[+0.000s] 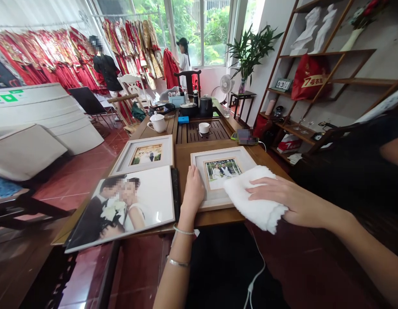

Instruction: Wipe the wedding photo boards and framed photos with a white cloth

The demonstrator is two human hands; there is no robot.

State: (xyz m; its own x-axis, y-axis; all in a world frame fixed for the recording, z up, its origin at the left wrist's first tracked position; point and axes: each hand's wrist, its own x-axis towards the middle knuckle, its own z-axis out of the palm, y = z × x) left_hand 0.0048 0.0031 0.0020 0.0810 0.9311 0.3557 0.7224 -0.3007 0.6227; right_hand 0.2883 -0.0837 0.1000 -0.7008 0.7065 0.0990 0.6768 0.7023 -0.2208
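A picture frame (214, 199) with a pale border and a small wedding photo lies in front of me on the wooden table. My left hand (194, 189) holds its left edge, fingers close together, the thumb mostly hidden. Under my right hand (276, 195) is a folded white cloth (250, 182), pressed on the lower right part of the frame and hanging past its corner. A second picture frame (121, 161) lies farther back on the left. Nearer to me, a large glossy wedding photo panel (153, 201) reaches over the table's left edge.
Farther back stand a white lidded mug (158, 123), a slatted tea tray (190, 133) with a small white cup (204, 128), and a dark kettle (205, 105). A phone (245, 136) with a cable lies at the right edge. Two people are near the clothes racks.
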